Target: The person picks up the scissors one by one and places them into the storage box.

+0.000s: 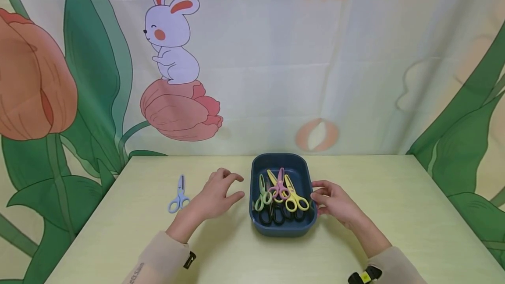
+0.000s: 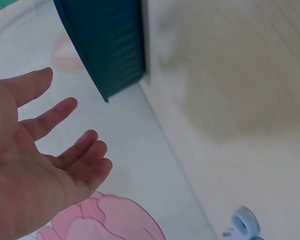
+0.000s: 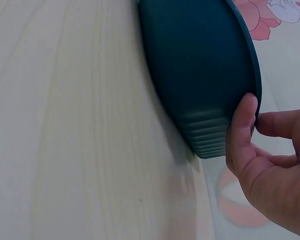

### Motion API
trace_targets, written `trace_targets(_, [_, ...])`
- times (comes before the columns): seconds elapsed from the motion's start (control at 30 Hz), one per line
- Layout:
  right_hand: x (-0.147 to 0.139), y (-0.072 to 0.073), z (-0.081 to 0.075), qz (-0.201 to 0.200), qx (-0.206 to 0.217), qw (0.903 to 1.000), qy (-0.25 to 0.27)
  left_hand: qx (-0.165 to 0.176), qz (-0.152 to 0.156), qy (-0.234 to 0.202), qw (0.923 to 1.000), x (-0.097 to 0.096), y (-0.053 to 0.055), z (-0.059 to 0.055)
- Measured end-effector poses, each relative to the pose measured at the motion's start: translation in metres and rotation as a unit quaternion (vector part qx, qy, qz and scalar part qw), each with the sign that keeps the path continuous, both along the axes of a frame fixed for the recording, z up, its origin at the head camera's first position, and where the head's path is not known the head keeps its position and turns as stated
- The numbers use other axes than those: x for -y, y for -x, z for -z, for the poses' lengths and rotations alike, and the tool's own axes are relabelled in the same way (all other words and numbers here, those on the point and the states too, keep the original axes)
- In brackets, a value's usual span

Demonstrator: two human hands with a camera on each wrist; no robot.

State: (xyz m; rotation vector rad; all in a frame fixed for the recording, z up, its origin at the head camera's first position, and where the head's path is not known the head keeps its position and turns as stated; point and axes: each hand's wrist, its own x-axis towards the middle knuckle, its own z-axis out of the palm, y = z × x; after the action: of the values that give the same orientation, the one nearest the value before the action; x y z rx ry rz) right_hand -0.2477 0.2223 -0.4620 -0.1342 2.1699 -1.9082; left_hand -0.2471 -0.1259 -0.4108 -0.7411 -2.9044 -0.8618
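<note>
A dark blue plastic bin [image 1: 282, 231] stands on the table with several scissors inside: green scissors [image 1: 262, 198], pink scissors [image 1: 280, 187], yellow scissors [image 1: 293, 198] and black-handled scissors [image 1: 265, 219]. My right hand [image 1: 335, 203] pinches the rim at the bin's right side, with fingertips against its outer wall [image 3: 195, 65]. To the left of the bin, my left hand [image 1: 218, 196] hovers with fingers spread and relaxed, holding nothing; a small gap separates it from the bin. Light blue scissors [image 1: 180, 196] lie on the table beyond the left wrist, their handle partly seen in the left wrist view.
The pale wood-grain table [image 1: 394, 205] ends at a hanging cloth backdrop [image 1: 268, 56] printed with a rabbit and tulips. The bin stands near the table's back edge. Both wrists wear black straps below beige sleeves [image 1: 161, 257].
</note>
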Motion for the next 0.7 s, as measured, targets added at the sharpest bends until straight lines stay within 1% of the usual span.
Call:
trace_targets(0.27, [0.000, -0.002, -0.001, -0.010, -0.004, 0.9999, 0.001, 0.016, -0.043, 0.021, 0.9987, 0.020, 0.002, 0.007])
trace_targets(0.47, [0.001, -0.002, -0.001, -0.003, 0.001, 1.0000, -0.001, 0.029, -0.077, 0.044, 0.9957, 0.034, 0.002, 0.012])
trace_targets(0.7, [0.000, -0.002, -0.001, -0.001, 0.003, 1.0000, 0.000, 0.038, -0.098, 0.067, 0.9922, 0.052, 0.000, 0.016])
